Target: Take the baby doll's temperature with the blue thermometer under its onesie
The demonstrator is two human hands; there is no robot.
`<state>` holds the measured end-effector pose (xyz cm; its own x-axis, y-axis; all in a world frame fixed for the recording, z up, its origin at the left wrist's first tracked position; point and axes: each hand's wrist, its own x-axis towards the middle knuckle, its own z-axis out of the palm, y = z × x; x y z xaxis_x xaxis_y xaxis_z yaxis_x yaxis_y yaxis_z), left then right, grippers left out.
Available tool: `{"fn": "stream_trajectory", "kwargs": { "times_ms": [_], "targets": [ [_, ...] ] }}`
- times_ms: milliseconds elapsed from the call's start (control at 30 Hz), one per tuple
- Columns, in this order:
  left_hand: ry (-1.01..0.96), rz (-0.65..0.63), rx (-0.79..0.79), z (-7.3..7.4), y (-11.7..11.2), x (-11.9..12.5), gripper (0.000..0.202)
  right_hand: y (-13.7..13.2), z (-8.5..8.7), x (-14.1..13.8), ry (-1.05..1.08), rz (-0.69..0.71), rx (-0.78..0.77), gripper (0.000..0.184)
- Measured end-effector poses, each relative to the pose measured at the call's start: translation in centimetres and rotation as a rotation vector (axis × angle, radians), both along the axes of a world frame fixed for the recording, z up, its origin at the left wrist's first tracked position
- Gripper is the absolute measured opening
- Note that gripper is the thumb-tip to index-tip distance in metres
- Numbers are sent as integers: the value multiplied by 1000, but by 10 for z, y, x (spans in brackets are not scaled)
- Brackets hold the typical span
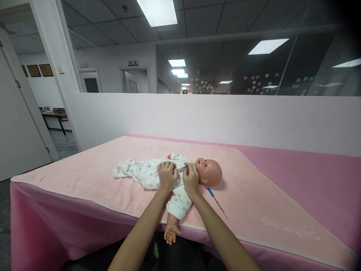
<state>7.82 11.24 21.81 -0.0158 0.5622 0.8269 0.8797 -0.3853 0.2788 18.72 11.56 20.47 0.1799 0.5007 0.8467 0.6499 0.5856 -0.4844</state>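
A baby doll [210, 171] in a white printed romper [143, 173] lies on its back on a light pink blanket [248, 195], head to the right. My left hand [167, 175] rests on the doll's chest, fingers curled and pinching the romper fabric. My right hand [191, 177] sits just beside it near the doll's neck, fingers closed on the collar of the romper. One doll arm [172, 229] hangs over the table's near edge. A thin thermometer [217, 201] with a blue end lies on the blanket just right of my right forearm.
The blanket covers a table with a darker pink cloth [324, 177]. A white partition wall [225, 116] stands behind it, with glass above. An open doorway [53, 124] is at the left.
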Motion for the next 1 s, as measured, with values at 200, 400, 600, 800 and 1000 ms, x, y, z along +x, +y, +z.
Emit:
{"fn": "stream_trajectory", "kwargs": {
  "times_ms": [200,400,600,800,1000],
  "targets": [
    [-54,47,0,-1,0,1,16,-4,3,-1,-22,-25,38,21],
    [-26,74,-4,-2,-1,1,8,-4,3,-1,-48,1,32,22],
    [-9,-12,-13,0,1,2,9,-5,4,-3,-110,0,-18,23],
    [-51,-66,-16,-1,2,0,10,-5,3,-3,-140,11,-43,24],
    [-144,-126,-32,-1,1,-1,14,-11,7,-4,-210,57,-20,27]
  ]
}}
